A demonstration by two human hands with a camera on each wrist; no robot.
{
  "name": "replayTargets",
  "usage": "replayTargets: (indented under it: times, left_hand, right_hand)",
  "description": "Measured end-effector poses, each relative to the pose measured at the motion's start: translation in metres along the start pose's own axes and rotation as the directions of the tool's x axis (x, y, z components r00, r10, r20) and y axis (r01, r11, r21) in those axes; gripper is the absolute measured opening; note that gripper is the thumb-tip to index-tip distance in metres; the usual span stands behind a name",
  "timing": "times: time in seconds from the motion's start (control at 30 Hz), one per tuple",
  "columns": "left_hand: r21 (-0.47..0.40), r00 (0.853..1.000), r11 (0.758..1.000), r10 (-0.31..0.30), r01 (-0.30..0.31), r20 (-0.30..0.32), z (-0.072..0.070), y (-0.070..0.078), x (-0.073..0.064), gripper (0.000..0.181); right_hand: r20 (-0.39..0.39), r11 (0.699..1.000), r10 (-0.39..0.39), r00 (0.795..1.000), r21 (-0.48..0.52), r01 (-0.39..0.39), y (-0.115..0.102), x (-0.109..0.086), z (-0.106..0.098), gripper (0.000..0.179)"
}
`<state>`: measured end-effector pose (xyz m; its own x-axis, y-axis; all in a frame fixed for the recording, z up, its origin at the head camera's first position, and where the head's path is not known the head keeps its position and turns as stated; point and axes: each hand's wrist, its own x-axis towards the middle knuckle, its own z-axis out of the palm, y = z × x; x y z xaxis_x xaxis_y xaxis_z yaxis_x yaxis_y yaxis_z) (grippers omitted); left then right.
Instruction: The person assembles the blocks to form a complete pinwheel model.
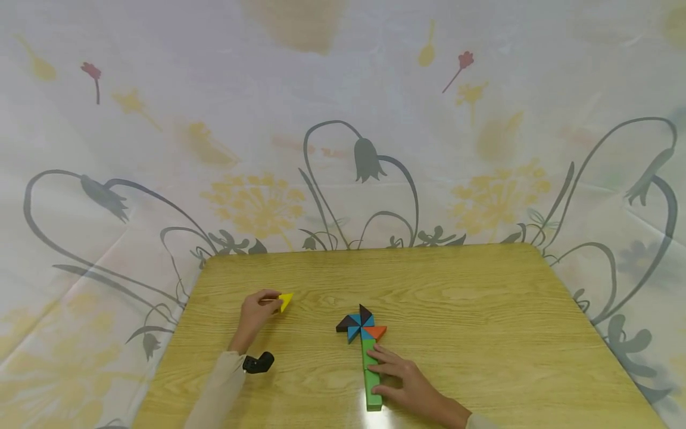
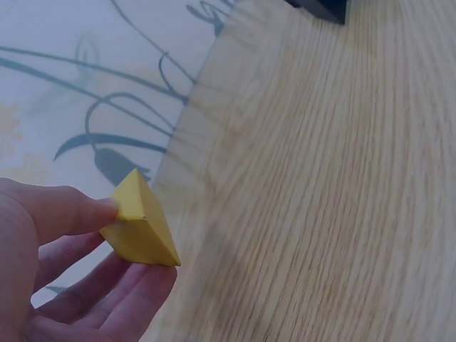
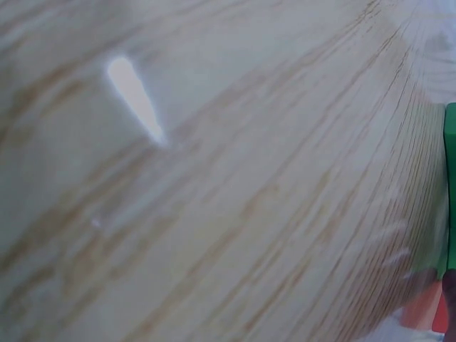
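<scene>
A yellow triangular block point(image 1: 286, 302) is pinched between the thumb and fingers of my left hand point(image 1: 258, 311), over the left part of the table. The left wrist view shows the thumb on one side of that block and fingertips beneath it. My right hand point(image 1: 409, 381) lies beside a column of green blocks point(image 1: 373, 403), its extended fingertips at their right side. Above the column sits a pinwheel of blue triangular blocks point(image 1: 354, 333), with dark triangular blocks point(image 1: 365, 314) and an orange-red triangular block point(image 1: 376, 331) around them. The right wrist view catches only an edge of the green blocks point(image 3: 451, 178).
The wood-grain table point(image 1: 471, 298) has its far edge against a white backdrop point(image 1: 343, 77) printed with flowers. A black device point(image 1: 259, 362) is strapped at my left wrist. Glare shines near the lower end of the green column.
</scene>
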<state>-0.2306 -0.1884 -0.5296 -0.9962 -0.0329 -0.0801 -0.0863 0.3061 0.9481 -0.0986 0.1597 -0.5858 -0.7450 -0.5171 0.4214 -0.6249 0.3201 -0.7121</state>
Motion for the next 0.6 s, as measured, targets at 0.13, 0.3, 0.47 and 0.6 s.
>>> replayTargets:
  times: [0.13, 0.3, 0.47, 0.6]
  left_hand:
    - [-0.010, 1.000, 1.000, 0.004, -0.004, 0.012, 0.006, 0.003, -0.006, 0.026]
    - [-0.033, 1.000, 0.999, 0.003, -0.002, 0.017, 0.015, 0.010, -0.014, 0.028]
    - [-0.059, 1.000, 0.998, -0.021, 0.022, 0.016, 0.025, 0.013, -0.024, 0.027]
    - [-0.068, 1.000, 0.998, -0.005, 0.006, 0.006, 0.032, 0.013, -0.032, 0.023]
  right_hand:
    - [-0.001, 1.000, 0.001, 1.000, 0.001, -0.001, 0.000, 0.000, 0.000, 0.041]
    - [-0.007, 1.000, 0.017, 1.000, -0.003, -0.017, 0.000, -0.001, 0.001, 0.041]
    - [-0.004, 1.000, 0.025, 1.000, -0.010, -0.025, 0.000, -0.001, 0.001, 0.040]
    - [-0.003, 1.000, 0.018, 1.000, -0.017, -0.018, -0.001, 0.000, 0.001, 0.040]
